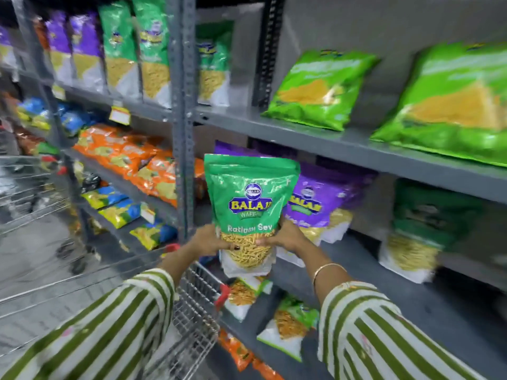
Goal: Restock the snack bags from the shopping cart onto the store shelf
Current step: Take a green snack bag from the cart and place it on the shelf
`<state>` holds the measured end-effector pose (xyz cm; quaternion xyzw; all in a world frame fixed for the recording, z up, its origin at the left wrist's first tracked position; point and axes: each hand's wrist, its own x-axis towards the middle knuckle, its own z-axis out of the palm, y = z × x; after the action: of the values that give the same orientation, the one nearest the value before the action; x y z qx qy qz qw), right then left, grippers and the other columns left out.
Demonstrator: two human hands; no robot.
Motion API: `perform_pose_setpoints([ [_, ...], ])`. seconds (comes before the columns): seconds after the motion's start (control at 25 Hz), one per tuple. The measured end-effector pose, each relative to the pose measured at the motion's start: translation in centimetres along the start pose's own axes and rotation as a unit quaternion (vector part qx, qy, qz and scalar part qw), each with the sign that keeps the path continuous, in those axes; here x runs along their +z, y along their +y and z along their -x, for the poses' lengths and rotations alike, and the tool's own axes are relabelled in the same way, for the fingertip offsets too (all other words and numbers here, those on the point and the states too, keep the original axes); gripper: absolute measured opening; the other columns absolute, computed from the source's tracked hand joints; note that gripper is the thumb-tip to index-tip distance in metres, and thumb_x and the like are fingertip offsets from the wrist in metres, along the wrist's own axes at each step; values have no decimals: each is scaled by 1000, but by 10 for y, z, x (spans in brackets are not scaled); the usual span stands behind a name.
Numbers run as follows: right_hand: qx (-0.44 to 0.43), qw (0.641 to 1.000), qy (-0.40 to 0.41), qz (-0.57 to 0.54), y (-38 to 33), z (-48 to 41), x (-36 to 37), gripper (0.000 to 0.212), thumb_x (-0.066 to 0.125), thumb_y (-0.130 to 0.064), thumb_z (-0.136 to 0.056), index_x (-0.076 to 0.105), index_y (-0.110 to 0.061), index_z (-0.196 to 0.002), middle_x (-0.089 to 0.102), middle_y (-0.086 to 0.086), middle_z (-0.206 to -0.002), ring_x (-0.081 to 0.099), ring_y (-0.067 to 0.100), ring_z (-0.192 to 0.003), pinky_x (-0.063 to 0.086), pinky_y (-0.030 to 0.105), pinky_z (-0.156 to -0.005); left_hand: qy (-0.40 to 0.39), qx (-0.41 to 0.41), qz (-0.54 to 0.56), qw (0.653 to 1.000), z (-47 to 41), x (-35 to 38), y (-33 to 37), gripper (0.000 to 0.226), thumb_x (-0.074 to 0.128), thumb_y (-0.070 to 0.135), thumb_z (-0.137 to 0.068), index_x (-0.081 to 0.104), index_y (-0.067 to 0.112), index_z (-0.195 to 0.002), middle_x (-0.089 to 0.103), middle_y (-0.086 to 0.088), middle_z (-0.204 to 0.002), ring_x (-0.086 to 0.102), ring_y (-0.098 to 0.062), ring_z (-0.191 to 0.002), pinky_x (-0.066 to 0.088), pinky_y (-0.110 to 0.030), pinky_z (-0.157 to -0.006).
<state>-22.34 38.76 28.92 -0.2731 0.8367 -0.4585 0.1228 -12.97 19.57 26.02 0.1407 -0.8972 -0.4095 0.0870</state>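
Note:
A green Ratlami Sev snack bag (248, 204) is held upright in front of the middle shelf (384, 272), above the cart's corner. My left hand (208, 239) grips its lower left side and my right hand (285, 237) grips its lower right side. A second green bag edge shows right behind it, so it may be two bags together. The wire shopping cart (192, 305) stands at the lower left, beside the shelf unit.
A purple bag (315, 204) stands on the middle shelf just behind the held bag, and a dark green bag (422, 229) farther right, with bare shelf between. Light green bags (321, 89) lie on the upper shelf. A grey upright post (182, 119) divides the units. Green bags (290, 325) lie below.

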Motion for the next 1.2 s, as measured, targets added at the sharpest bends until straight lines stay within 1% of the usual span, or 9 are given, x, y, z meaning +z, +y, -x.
perform_pose_setpoints([
  [0.12, 43, 998, 52, 7, 28, 47, -56, 73, 85, -10, -62, 51, -5, -126, 60, 11, -129, 55, 23, -121, 43, 29, -102, -68, 41, 12, 997, -8, 53, 47, 54, 80, 24, -67, 61, 14, -116, 70, -11, -109, 66, -24, -97, 44, -20, -68],
  [0.2, 73, 993, 93, -6, 51, 74, -89, 73, 85, -9, -62, 51, -4, -127, 60, 13, -130, 55, 26, -121, 44, 35, -104, -107, 57, -9, 993, -18, 90, 78, 51, 79, 25, -68, 63, 11, -115, 69, -12, -112, 64, -17, -95, 40, -16, -68],
  [0.28, 107, 984, 141, -4, 72, 100, -118, 75, 85, -12, -62, 50, -5, -127, 60, 14, -130, 56, 26, -120, 45, 36, -103, -144, 68, 20, 987, -26, 128, 109, 51, 82, 18, -65, 64, 9, -112, 69, -7, -109, 60, -9, -83, 43, -13, -66],
  [0.36, 138, 974, 180, -6, 93, 122, -142, 80, 86, -15, -61, 47, -5, -130, 59, 12, -131, 55, 27, -122, 44, 35, -104, -188, 65, 34, 980, -36, 163, 132, 48, 83, 15, -62, 65, 14, -106, 68, -5, -104, 59, -8, -71, 49, -13, -55],
  [0.48, 168, 960, 219, -46, 123, 146, -168, 80, 86, -11, -61, 46, -4, -131, 57, 12, -133, 54, 26, -122, 42, 34, -107, -258, 56, 34, 964, -45, 210, 160, 35, 82, 20, -64, 60, 28, -89, 61, 4, -90, 56, -9, -74, 50, -20, -59],
  [0.76, 201, 938, 275, -59, 160, 159, -197, 72, 85, -8, -60, 52, -4, -124, 61, 12, -127, 58, 27, -118, 46, 34, -103, -297, 100, 31, 949, -58, 259, 191, 41, 80, 20, -67, 64, 15, -105, 65, -3, -98, 61, -14, -82, 52, -21, -60],
  [0.88, 204, 934, 284, -70, 169, 155, -197, 72, 86, -7, -58, 53, -4, -122, 63, 12, -125, 59, 25, -116, 47, 31, -100, -305, 119, 50, 944, -61, 263, 190, 41, 78, 14, -69, 64, 10, -108, 69, -12, -108, 62, -8, -76, 50, -10, -54],
  [1.04, 219, 931, 288, -44, 175, 153, -195, 72, 87, -12, -58, 52, -7, -121, 64, 10, -123, 60, 21, -110, 46, 24, -90, -306, 128, 83, 940, -59, 267, 183, 42, 79, 16, -68, 64, 13, -107, 69, -10, -114, 64, -14, -89, 50, -19, -71],
  [1.2, 221, 932, 279, -70, 179, 159, -192, 83, 85, -15, -61, 42, -11, -133, 57, 7, -132, 52, 24, -123, 42, 28, -96, -317, 106, 117, 935, -58, 271, 175, 48, 78, 13, -68, 60, 12, -112, 66, -9, -120, 62, -20, -103, 50, -32, -91],
])
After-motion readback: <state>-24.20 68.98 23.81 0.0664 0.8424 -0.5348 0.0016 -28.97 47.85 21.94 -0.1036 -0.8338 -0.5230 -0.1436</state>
